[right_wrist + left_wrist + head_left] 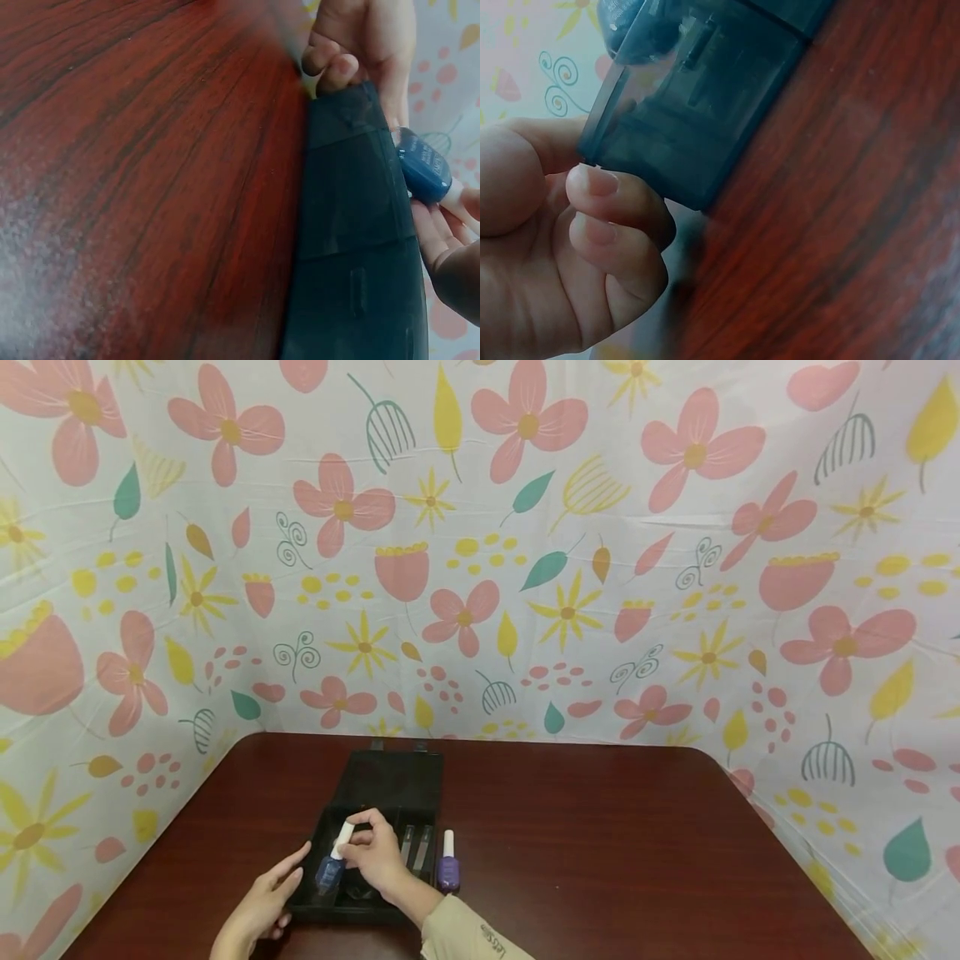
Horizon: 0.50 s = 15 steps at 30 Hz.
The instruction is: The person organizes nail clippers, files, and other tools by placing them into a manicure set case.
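Note:
In the head view a black plastic box (352, 910) with its lid laid back stands on the left of the table. My right hand (377, 857) pinches the white cap of a blue nail polish bottle (328, 875) over the left compartment. The bottle (424, 166) tilts, its blue end at the box's rim in the right wrist view. My left hand (258, 897) holds the box's left front corner, forefinger along the side and other fingers (622, 247) curled at the edge. Two slim items with clear tops (422, 847) lie in the right compartment, partly behind my right hand.
A purple nail polish bottle (448, 870) with a white cap stands upright just right of the box. The open lid (388, 779) reaches toward the back edge of the dark wooden table (600, 843). A flowered cloth (480, 568) hangs behind and at both sides.

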### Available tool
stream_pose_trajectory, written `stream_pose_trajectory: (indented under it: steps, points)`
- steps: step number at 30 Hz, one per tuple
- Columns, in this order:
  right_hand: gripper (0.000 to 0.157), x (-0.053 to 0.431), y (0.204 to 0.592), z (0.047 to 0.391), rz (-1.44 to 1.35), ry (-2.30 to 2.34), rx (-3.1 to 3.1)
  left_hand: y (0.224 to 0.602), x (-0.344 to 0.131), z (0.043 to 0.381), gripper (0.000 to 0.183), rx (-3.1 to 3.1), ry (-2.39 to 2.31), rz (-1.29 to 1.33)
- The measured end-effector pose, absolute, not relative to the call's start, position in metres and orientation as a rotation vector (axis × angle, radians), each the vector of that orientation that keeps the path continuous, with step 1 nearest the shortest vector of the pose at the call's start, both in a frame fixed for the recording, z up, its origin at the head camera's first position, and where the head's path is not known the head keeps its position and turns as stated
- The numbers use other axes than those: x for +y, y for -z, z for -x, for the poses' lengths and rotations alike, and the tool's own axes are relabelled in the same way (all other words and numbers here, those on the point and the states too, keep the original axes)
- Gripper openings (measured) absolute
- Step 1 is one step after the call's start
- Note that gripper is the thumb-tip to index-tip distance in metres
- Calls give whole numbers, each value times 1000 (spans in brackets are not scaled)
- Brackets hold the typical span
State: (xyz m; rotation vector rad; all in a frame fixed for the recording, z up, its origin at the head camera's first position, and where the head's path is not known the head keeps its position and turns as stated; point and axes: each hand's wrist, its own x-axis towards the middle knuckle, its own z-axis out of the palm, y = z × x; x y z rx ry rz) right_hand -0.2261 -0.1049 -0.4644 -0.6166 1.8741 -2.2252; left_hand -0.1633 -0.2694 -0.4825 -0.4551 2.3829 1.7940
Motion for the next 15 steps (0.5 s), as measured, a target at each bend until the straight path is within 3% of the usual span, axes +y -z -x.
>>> stream_pose_trajectory:
  steps: [8,15]
  points:
    - [26,-105,468,223,972,1872,2240,483,-270,165,46,2363,-1807,444]
    - [26,-104,468,223,1049,1698,2350,483,-272,165,46,2349,-1803,449]
